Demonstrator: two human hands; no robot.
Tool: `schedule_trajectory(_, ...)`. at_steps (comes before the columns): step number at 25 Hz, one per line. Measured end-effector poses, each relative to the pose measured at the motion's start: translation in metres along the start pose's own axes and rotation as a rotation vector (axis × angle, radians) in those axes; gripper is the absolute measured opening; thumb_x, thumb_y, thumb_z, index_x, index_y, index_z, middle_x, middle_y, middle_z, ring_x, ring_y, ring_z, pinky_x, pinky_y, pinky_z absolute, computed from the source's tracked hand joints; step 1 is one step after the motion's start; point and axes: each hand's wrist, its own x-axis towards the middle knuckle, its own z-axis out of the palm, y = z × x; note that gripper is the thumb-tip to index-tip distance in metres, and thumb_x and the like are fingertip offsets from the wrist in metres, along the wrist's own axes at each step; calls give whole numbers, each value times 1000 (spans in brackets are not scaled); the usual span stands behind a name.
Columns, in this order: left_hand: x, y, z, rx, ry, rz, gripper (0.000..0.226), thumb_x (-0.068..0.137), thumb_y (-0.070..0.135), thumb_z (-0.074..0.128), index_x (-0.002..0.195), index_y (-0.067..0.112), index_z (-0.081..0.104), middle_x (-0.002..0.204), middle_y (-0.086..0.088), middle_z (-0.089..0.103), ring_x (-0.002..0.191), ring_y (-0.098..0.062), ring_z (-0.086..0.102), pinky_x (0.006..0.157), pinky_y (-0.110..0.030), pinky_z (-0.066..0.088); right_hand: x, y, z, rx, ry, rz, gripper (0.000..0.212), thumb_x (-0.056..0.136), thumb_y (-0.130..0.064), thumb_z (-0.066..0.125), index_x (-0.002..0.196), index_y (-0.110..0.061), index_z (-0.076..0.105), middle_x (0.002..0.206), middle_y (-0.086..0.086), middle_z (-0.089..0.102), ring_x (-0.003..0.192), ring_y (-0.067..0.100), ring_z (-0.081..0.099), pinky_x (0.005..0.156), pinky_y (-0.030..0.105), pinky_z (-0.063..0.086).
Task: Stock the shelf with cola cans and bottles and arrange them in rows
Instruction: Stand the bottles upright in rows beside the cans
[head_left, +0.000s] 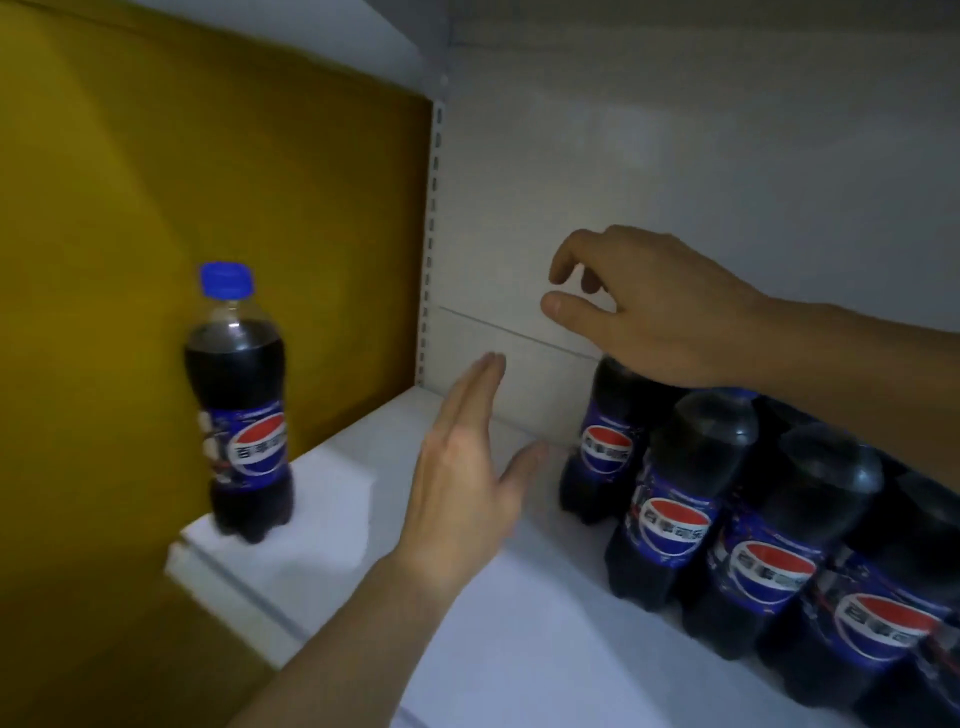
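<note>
**Nothing held yet**

Left grip (467, 467) flat, fingers straight. Right grip (649, 312) loosely curled, empty, above the bottle row (675, 509). Lone bottle (239, 405) stands on shelf (519, 623), left of left grip. Looks full, likely heavyish, slick; take its waist.

Blue-capped dark cola bottle (236, 410), red-white-blue label, white shelf (332, 525), mustard-yellow panel (156, 208)

One bottle (236, 410) stands left on the shelf (509, 613), rows (753, 545) apparently right.
</note>
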Motion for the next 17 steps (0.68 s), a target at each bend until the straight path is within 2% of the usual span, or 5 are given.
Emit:
schedule_trajectory(3,-15,-3,-55,187,457,199,59,86,19,79,139,12,56,147,-8,49,138,-19,45,112,-32,41,-10,-47,10,183,14,-53,47,96,-60,39,131,-31,50,113,-4,55,97,11,54,84,35,49)
schedule_trajectory(7,-23,-32,-102,357,781,49,76,76,27,82,143,18,46,153,-11,38,143,-27,37,113,-48,29,-25,-93,22,259,-29,-145,51,90,-68,34,131,-39,44,114,-12,52,97,6,54,83,34,53)
schedule_trajectory(11,-25,-77,-110,86,610,-304,95,76,26,87,152,30,31,144,1,49,132,-22,52,98,-36,49,-31,-97,21,270,-31,-161,53,87,-71,32,130,-42,42,113,-18,50,97,1,53,81,27,51)
schedule_trajectory(14,-27,-85,-101,32,532,-291,76,81,26,84,146,27,46,126,9,57,114,-11,59,79,-11,45,-34,-90,22,288,-50,-149,52,88,-70,36,131,-42,42,115,-17,52,99,0,52,80,26,50)
schedule_trajectory(17,-27,-62,-85,-43,428,-196,69,82,24,83,143,27,51,121,9,59,110,6,56,76,-4,47,-34,-85,19,341,-46,-93,52,92,-63,43,138,-40,39,117,-14,53,96,3,57,76,22,50)
